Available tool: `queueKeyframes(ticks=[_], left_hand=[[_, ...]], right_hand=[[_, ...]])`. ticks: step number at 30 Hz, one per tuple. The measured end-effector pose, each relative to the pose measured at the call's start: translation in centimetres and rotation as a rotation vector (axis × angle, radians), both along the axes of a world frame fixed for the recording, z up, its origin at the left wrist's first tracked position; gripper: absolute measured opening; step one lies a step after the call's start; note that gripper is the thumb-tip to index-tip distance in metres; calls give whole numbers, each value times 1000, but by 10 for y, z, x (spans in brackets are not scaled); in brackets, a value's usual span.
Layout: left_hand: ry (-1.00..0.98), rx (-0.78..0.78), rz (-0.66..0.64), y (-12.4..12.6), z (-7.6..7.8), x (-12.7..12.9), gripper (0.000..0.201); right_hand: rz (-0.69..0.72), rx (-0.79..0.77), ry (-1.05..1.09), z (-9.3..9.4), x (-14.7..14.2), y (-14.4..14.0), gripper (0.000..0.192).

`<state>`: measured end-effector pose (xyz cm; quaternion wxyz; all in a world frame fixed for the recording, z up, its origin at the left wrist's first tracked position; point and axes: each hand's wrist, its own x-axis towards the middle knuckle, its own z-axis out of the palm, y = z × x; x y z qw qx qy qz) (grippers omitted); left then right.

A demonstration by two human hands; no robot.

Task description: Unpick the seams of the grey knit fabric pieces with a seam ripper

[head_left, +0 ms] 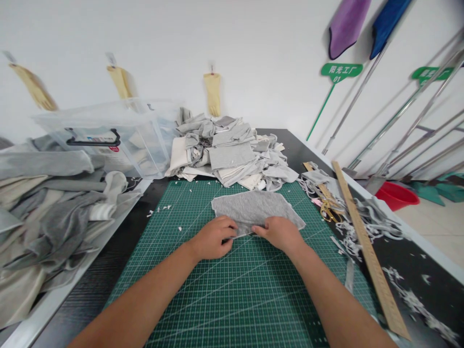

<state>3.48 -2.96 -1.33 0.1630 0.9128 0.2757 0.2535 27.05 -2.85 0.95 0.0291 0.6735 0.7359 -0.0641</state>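
Note:
A grey fabric piece lies flat on the green cutting mat in the middle of the black table. My left hand pinches its near edge on the left. My right hand grips the same near edge just to the right, fingers curled over the cloth. Both hands sit close together, almost touching.
A heap of grey and white fabric scraps lies behind the mat. A clear plastic bin and folded cloth are at left. Gold scissors, a long wooden ruler and thin cuttings lie at right.

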Motion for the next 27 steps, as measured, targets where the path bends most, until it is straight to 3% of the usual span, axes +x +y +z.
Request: queueKeyframes(ticks=[13,18,27], left_hand=[[16,70,144,2,-4,0,27],[39,106,74,1,-4,-1,30],[121,99,-31,-1,-2,0,31]], right_hand=[[23,19,151,1,7,-2,64],[14,83,180,3,4,-4,63],[51,18,145,3,-2,-8,56]])
